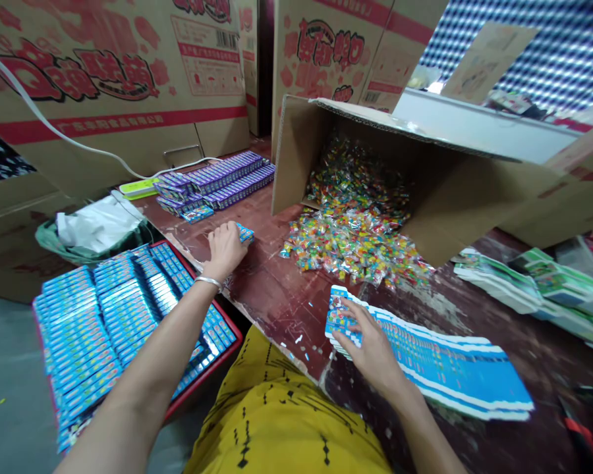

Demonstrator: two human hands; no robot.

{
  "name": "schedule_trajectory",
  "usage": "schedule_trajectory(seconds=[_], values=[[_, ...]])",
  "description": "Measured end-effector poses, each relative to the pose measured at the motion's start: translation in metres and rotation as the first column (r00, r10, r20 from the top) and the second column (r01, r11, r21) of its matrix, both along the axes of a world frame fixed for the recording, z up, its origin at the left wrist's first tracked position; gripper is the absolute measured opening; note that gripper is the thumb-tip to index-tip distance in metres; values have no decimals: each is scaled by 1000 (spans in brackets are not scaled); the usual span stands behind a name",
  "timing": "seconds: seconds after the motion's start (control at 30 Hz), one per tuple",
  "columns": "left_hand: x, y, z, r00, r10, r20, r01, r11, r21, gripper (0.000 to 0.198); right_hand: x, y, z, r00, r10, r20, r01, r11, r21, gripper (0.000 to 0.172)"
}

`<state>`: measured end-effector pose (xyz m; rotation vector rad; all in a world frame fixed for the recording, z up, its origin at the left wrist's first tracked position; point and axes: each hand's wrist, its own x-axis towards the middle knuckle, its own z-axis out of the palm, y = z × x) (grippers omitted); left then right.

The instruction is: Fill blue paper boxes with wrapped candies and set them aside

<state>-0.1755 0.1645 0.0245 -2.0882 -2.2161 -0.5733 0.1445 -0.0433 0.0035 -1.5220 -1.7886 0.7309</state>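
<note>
My left hand point(226, 247), with a bracelet at its wrist, is closed over a small blue box point(246, 232) on the dark red table. Its fingers hide most of that box. My right hand point(368, 336) pinches a flat blue carton point(335, 316) at the near end of a fanned row of flat cartons point(454, 365). Beyond both hands, small clear-wrapped colourful candies point(348, 247) spill from a cardboard box point(454, 197) lying on its side. A red tray point(234, 345) full of filled blue boxes point(113, 309) stands below my left arm.
Purple boxes point(237, 178) are stacked at the table's back left, beside a yellow-green item point(138, 189). A white cable point(79, 141) hangs there. Large cartons point(128, 72) rise behind. Green and white flat packs point(538, 289) lie at right, and a green bag point(54, 240) stands left.
</note>
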Motion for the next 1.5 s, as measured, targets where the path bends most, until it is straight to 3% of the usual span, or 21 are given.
schedule_trajectory(seconds=[0.13,0.23,0.33,0.37,0.43,0.53,0.67,0.77,0.83,0.97,1.07,1.13,1.2,1.27,1.37,1.5], values=[[7,-17,6,998,-52,40,45,985,165,51,20,17,-2,990,-136,32,134,988,74,45],[37,-55,2,966,-239,97,216,955,205,57,35,41,-3,968,-214,133,194,970,144,34],[84,-106,-14,812,-542,216,519,840,158,60,41,67,-5,933,-186,309,136,975,176,28],[100,-121,-22,754,-606,253,595,793,129,61,40,74,-6,917,-168,362,110,978,177,27],[127,-142,-37,706,-640,304,644,759,100,67,35,86,-8,885,-131,446,61,984,168,26],[150,-151,-53,723,-609,326,627,777,60,79,28,93,-9,860,-85,503,10,988,151,24],[153,-148,-57,753,-570,328,593,804,37,81,27,89,-2,906,-106,410,19,977,211,20],[152,-152,-51,745,-571,345,596,802,40,78,26,81,7,966,-186,179,147,967,210,23],[154,-158,-44,720,-573,392,605,795,52,79,21,74,13,970,-237,-52,241,964,109,26],[160,-166,-24,632,-543,553,618,784,63,76,4,58,21,865,-282,-415,266,959,-97,31],[159,-164,-10,501,-468,728,628,776,67,66,-6,44,26,837,-250,-486,235,967,-92,29],[153,-158,-3,304,-372,877,686,724,70,63,-8,34,30,870,-145,-471,135,989,-55,30],[145,-153,2,80,-220,972,766,638,82,61,-6,25,33,899,8,-439,-29,999,-40,36],[137,-150,5,-67,-84,994,828,551,102,59,-2,20,38,906,129,-404,-161,986,-47,40],[128,-151,9,-114,0,993,887,450,102,56,4,20,51,918,208,-338,-258,960,-108,31],[124,-158,12,-75,-25,997,921,381,79,50,9,23,67,908,317,-274,-385,890,-246,21]])
